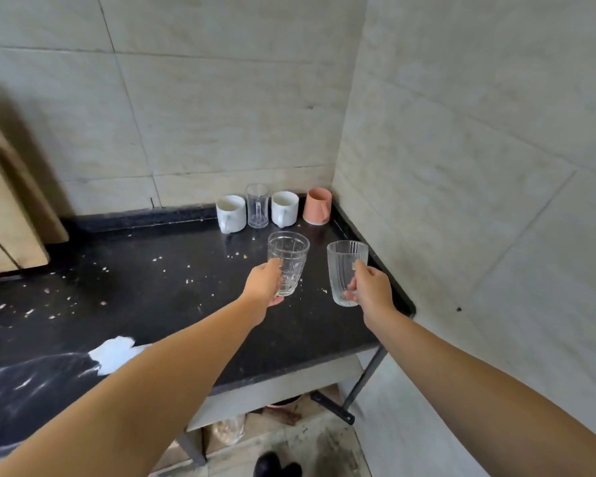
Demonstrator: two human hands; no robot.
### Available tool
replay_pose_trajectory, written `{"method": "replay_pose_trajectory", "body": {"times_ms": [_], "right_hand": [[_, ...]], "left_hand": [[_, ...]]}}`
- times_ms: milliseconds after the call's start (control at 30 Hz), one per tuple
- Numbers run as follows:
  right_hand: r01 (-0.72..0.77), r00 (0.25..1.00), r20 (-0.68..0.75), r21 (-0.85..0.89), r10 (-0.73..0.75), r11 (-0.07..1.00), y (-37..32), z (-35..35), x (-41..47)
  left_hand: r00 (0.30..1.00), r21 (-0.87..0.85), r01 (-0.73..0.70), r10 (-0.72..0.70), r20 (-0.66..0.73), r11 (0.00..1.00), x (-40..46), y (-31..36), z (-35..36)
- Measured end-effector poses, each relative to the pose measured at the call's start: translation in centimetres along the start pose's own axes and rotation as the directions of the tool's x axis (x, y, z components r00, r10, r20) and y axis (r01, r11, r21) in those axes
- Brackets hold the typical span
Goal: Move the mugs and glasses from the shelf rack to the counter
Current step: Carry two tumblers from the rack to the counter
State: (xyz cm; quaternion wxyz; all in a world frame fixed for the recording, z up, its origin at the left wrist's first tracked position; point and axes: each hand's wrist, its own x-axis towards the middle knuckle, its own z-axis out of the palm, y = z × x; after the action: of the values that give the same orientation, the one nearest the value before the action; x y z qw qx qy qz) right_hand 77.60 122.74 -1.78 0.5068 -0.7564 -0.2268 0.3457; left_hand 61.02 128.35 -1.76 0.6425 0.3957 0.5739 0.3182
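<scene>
My left hand (pixel 264 282) grips a clear patterned glass (pixel 288 258), held upright just above the black counter (pixel 159 287). My right hand (pixel 370 287) grips a clear ribbed glass (pixel 344 266), also upright, near the counter's right edge. Along the back wall in the corner stand a white mug (pixel 231 213), a clear glass mug (pixel 257 205), a second white mug (pixel 285 208) and a pink mug (pixel 318 205). The shelf rack is out of view.
Tiled walls close the corner behind and to the right. A wooden cabinet (pixel 4 208) juts in at the left. White crumbs and a white smear (pixel 112 351) mark the counter. Below the counter are a metal frame (pixel 362 380) and floor clutter.
</scene>
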Motion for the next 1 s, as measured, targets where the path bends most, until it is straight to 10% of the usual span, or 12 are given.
{"method": "replay_pose_trajectory", "body": {"times_ms": [1000], "right_hand": [[-0.093,0.996,0.009,0.001,0.093,0.996,1.0,11.0,33.1]], "left_hand": [[0.964,-0.225,0.198,-0.231,-0.132,0.954,31.3,2.8,12.4]]}}
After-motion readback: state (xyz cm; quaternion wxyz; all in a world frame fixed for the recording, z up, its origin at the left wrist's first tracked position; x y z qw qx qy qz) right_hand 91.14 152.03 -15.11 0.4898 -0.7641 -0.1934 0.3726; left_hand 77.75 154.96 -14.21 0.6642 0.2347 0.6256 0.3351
